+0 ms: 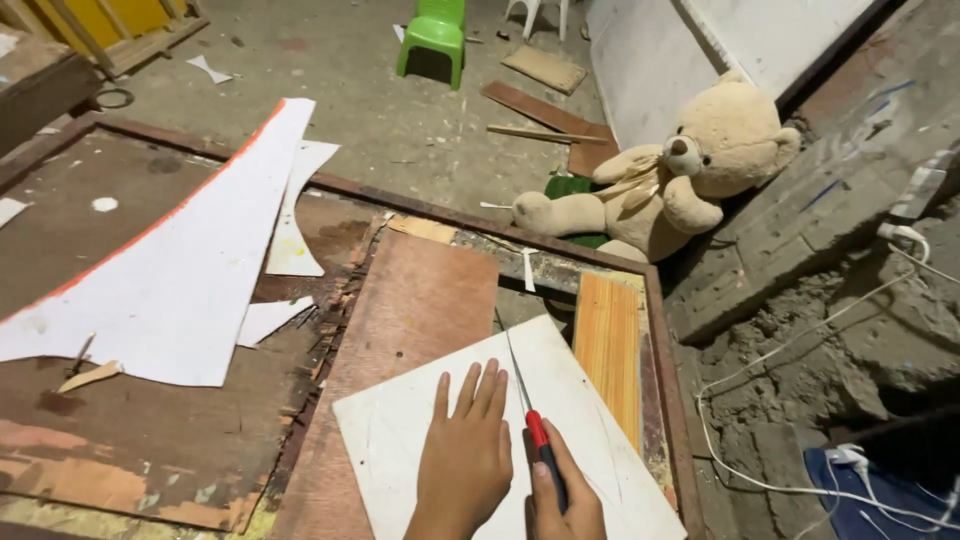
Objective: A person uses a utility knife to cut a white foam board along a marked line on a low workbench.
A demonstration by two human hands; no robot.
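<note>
My left hand lies flat, fingers together, on a white sheet that rests on a brown wooden board. Just to its right, my right hand grips a utility knife with a red and black handle. The knife's long blade points away from me and lies against the white sheet, close beside my left fingertips.
A large white offcut with an orange edge and smaller white scraps lie on the worn worktop at left. An orange-striped plank sits right of the sheet. A tan teddy bear, green plastic stool, white cables and rubble lie beyond.
</note>
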